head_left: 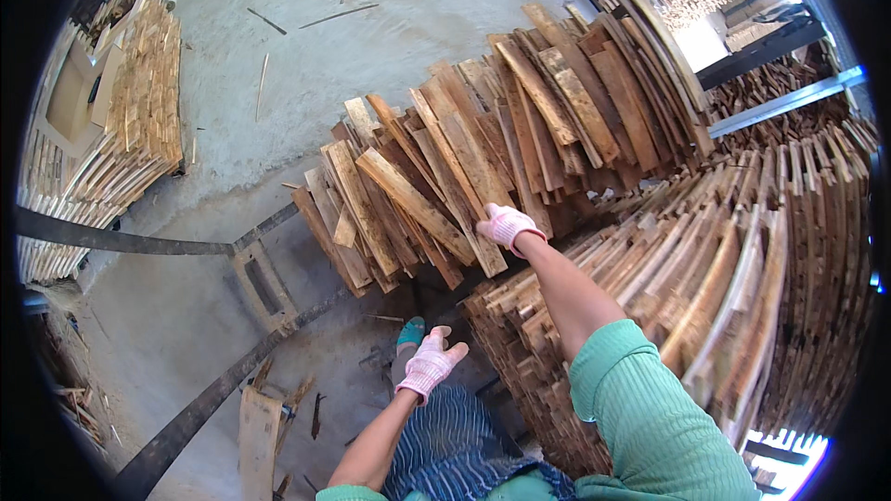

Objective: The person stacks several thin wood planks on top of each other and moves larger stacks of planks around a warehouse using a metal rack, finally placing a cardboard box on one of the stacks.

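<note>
At the centre of the frame, a gloved right hand [508, 224] closes its fingers over the near end of a wooden plank [471, 187], whose long axis runs up and left across the fanned stack of planks [557, 102]. The left hand [431, 362] hangs lower, fingers spread wide and empty, well apart from it.

1. One view only: a fisheye camera on the person's head, high above the floor [371, 28].
2. It faces steeply down and forward over the wood stacks [520, 130].
3. Both forearms enter from the lower edge, close up.
4. Straight edges bend near the dark round rim.
</note>
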Demonstrator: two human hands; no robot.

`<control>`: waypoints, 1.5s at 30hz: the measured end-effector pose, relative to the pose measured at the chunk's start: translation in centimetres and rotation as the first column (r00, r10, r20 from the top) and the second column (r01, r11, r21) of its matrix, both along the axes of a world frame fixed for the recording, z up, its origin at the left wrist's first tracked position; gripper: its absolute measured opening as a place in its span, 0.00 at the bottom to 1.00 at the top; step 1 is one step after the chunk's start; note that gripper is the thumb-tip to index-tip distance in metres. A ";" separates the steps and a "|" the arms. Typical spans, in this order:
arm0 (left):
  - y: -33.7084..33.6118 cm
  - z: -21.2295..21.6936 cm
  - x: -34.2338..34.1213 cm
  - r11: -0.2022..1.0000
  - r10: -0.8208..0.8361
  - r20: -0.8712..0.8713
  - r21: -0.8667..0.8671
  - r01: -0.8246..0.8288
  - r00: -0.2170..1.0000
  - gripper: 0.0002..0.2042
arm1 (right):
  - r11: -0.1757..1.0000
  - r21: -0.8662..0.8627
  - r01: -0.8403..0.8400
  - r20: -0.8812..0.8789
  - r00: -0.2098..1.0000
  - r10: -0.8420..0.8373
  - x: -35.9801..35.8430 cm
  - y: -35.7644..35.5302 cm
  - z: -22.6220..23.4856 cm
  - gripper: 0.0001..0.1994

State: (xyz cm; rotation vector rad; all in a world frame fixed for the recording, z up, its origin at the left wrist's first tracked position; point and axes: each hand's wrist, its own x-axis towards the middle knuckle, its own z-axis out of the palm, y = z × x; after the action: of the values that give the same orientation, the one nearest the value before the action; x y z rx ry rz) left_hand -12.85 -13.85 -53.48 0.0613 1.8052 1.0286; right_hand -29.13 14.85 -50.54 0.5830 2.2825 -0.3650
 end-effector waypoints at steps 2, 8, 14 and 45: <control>1.5 -3.7 -1.6 0.997 0.057 0.023 0.043 -0.058 0.998 0.38 | 0.997 0.055 0.054 -0.047 0.998 -0.051 -0.2 1.5 -4.7 0.31; 11.2 -15.9 -9.0 0.976 0.137 0.139 0.151 -0.158 0.981 0.51 | 0.925 0.182 0.333 -0.283 0.919 -0.275 -1.6 9.0 -18.6 0.37; 24.4 -29.0 -14.6 0.829 0.515 0.251 0.095 -0.551 0.819 0.61 | 0.896 0.203 0.395 -0.317 0.892 -0.321 -1.6 9.5 -25.9 0.53; 19.8 -36.1 -16.6 0.514 0.416 0.694 0.353 -0.781 0.587 0.36 | 0.836 -0.116 0.536 -0.325 0.775 -0.542 1.4 6.0 -28.1 0.56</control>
State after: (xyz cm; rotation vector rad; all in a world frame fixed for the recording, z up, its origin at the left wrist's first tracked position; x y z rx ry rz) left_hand -29.46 6.00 -89.62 -0.4871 0.8528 1.9515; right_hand -27.74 20.83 -78.60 1.2624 2.3979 -0.8221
